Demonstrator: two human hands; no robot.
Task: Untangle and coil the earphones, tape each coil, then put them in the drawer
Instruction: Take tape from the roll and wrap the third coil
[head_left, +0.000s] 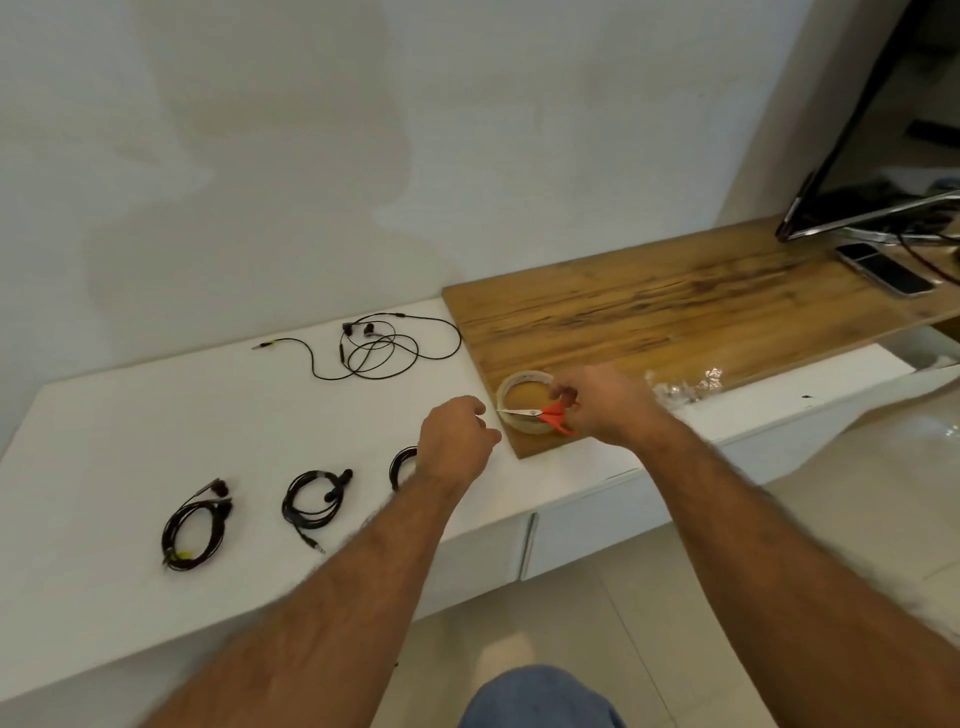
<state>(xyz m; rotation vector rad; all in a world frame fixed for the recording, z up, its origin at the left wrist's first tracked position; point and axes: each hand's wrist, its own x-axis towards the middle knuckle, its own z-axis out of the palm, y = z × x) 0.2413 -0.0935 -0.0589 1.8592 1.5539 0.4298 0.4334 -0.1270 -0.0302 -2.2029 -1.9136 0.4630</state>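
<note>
In the head view, the right hand (605, 402) grips red-handled scissors (540, 414) over the clear tape roll (524, 402) on the wooden board (675, 312). The left hand (454, 441) is curled, probably pinching a tape end too clear to make out. Three black coiled earphones (311, 501) lie near the white counter's (104, 415) front edge, one half hidden behind the left hand; a loose black earphone cable (384, 345) lies behind. The cables look light, limp and springy: better gripped across the whole bundle.
</note>
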